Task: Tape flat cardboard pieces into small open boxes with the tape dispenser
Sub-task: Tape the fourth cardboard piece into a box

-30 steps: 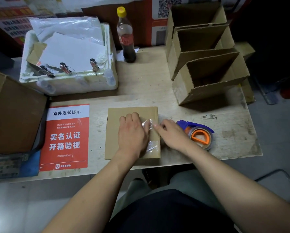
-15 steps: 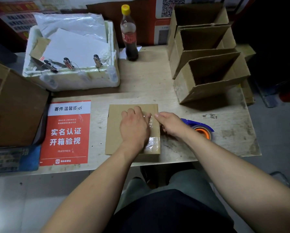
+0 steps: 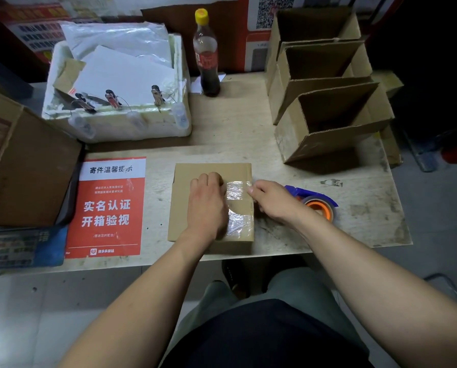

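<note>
Both hands low and close together, forearms converging from 6 o'clock

Left hand (image 3: 209, 203): palm down, fingers curled under, knuckles toward 12 o'clock. Right hand (image 3: 272, 200): at 3 o'clock of left, thumb extended toward 9 o'clock, remaining fingers curled

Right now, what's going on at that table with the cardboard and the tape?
A person is taping a flat cardboard piece lying on the table. The left hand presses down on the cardboard, knuckles bent, while the right hand smooths the clear tape strip at the right edge. The tape dispenser lies beside the right wrist, in nobody's grip. Three finished open boxes stand at the far right.
</note>
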Demonstrator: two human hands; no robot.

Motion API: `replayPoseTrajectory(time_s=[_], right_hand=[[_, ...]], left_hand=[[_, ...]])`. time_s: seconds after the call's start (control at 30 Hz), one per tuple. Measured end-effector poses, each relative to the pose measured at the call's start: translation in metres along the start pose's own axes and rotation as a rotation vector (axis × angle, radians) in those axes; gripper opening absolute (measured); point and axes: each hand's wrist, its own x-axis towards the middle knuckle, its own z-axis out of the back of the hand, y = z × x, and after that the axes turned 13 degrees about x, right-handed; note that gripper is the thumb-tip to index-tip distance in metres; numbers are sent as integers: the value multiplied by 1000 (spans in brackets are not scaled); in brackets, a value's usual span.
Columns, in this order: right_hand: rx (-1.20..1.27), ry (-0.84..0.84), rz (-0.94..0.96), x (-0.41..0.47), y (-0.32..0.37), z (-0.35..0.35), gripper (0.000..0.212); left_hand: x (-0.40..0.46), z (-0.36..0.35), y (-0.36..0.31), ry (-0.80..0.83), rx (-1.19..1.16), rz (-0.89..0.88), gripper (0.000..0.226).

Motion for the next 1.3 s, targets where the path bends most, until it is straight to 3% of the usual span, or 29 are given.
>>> replayPoseTrajectory(time_s=[0.07,0.23,0.43,0.57,0.77,0.87,0.93,0.97,1.1,1.2,1.3], right_hand=[[-25,-4,10,-3,1,1,38],[-11,43,-13,-2,-9,-5,58],[48,-7,3,-4,-11,-11,42],[70,-66,20,-8,-12,-13,48],[-23,-133,62,-26,2,-14,43],[-142,-186,143,-41,0,3,32],[-311,-285,202,-46,-12,25,10],[-434,-328,211,-49,-18,37,11],[-828,-295,50,-51,-44,80,60],[-854,-275,-61,-45,-58,92,52],[-854,-292,-55,-43,-58,92,37]], left_hand=[[2,3,0,31,-32,19,8],[1,8,-8,105,-63,68,37],[0,10,-7,53,-41,33,15],[6,12,-18,94,-39,158,35],[3,10,-9,38,-25,61,7],[3,9,-6,23,-61,53,8],[3,10,-7,18,-59,53,8],[2,10,-7,12,-49,46,8],[-2,14,-13,-14,38,-12,13],[-4,17,-16,1,68,-28,28],[-6,22,-17,9,51,-17,32]])
